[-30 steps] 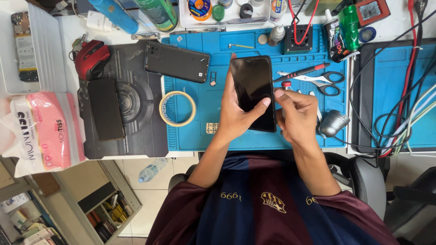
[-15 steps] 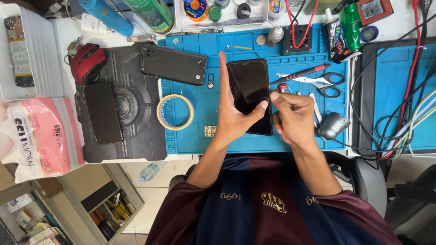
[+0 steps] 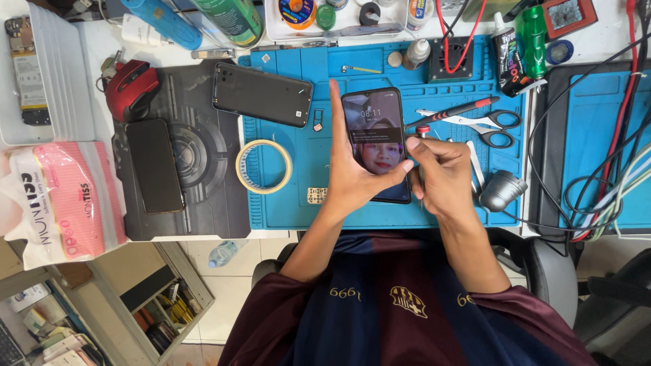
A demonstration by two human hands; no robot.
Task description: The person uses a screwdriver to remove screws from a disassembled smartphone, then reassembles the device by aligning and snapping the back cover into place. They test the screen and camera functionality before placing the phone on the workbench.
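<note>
My left hand (image 3: 352,177) grips a black smartphone (image 3: 375,129) over the blue work mat (image 3: 305,203), index finger stretched up along its left edge. The phone's screen is lit and shows a picture. My right hand (image 3: 444,179) sits against the phone's right edge, thumb pressing its side. Its fingers are closed around a thin tool with a red cap (image 3: 423,130) that runs beside the phone.
On the mat lie a second black phone (image 3: 262,95), a tape ring (image 3: 264,166), scissors (image 3: 485,125) and a red-and-black pen tool (image 3: 454,110). A third phone (image 3: 154,166) rests on the dark pad, near a red mouse (image 3: 131,87). Cables (image 3: 597,196) crowd the right.
The phone's screen was dark and is now lit. Both hands stay on the phone in nearly the same place.
</note>
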